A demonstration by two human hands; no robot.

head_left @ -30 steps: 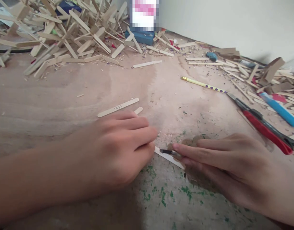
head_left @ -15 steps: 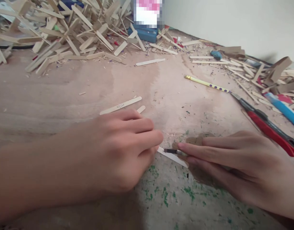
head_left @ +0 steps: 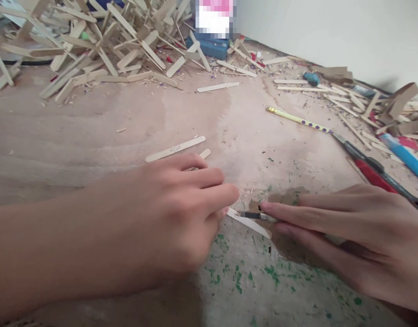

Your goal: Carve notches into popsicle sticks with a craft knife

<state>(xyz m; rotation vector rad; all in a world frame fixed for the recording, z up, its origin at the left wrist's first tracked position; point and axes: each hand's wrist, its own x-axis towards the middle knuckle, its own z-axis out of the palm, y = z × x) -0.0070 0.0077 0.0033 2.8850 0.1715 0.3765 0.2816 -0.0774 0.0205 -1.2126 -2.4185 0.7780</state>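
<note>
My left hand [head_left: 184, 209] is closed on one end of a popsicle stick [head_left: 254, 227], holding it against the wooden table; that end is hidden under the fingers. A small notch shows in the stick's upper edge near my fingertips. Between the thumb and fingers of my right hand [head_left: 345, 236] is a craft knife [head_left: 259, 216], its dark blade lying at the notch. Just beyond my left hand lies a popsicle stick with a T-shaped pencil outline [head_left: 175, 149]. The tip of another stick [head_left: 205, 154] pokes out beside it, mostly covered by the hand.
A big heap of popsicle sticks [head_left: 127, 45] fills the back left, beside a blue box [head_left: 209, 47]. A yellow pencil [head_left: 299, 120] and a red-and-black utility knife [head_left: 375, 168] lie at right, near more sticks and a blue tube [head_left: 406, 156]. A single stick [head_left: 218, 87] lies farther back.
The knife blade has drawn slightly right and back from my left fingers, and the notch shows more clearly. The whole view has shifted a little.
</note>
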